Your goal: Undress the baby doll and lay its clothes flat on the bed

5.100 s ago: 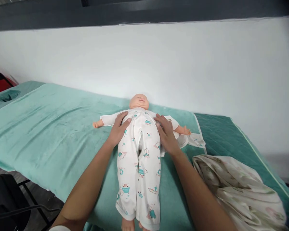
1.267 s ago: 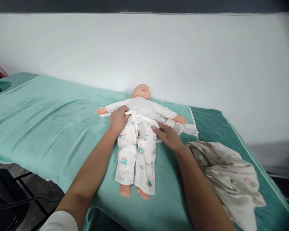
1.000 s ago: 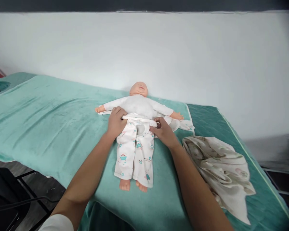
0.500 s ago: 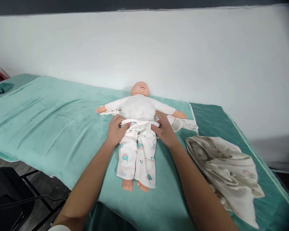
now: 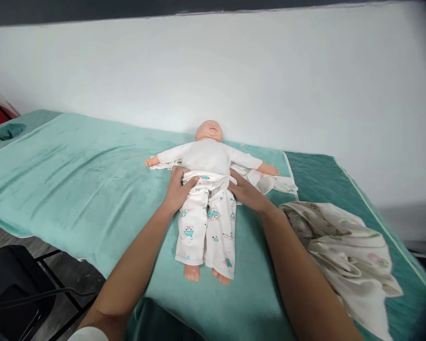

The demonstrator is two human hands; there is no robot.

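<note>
Baby doll (image 5: 206, 156): supine on our teal towel (image 5: 74, 170), arms outspread. Printed trousers (image 5: 206, 222): on its legs, waistband at the hips. Left hand (image 5: 177, 189) and right hand (image 5: 246, 192) pinch that waistband, one each side, keeping it level. Crumpled cloth (image 5: 344, 246): lying to the right.

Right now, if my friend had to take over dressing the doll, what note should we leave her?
Left hand grips the printed trousers at the waist, on the doll's one side. Right hand grips the waist on the other side.
The doll lies face up on the green towel, arms out, in a white top.
Done: both legs are through, feet poke out.
Left: the waistband is bunched at the hips and needs straightening. A crumpled cloth lies to the right.
</note>
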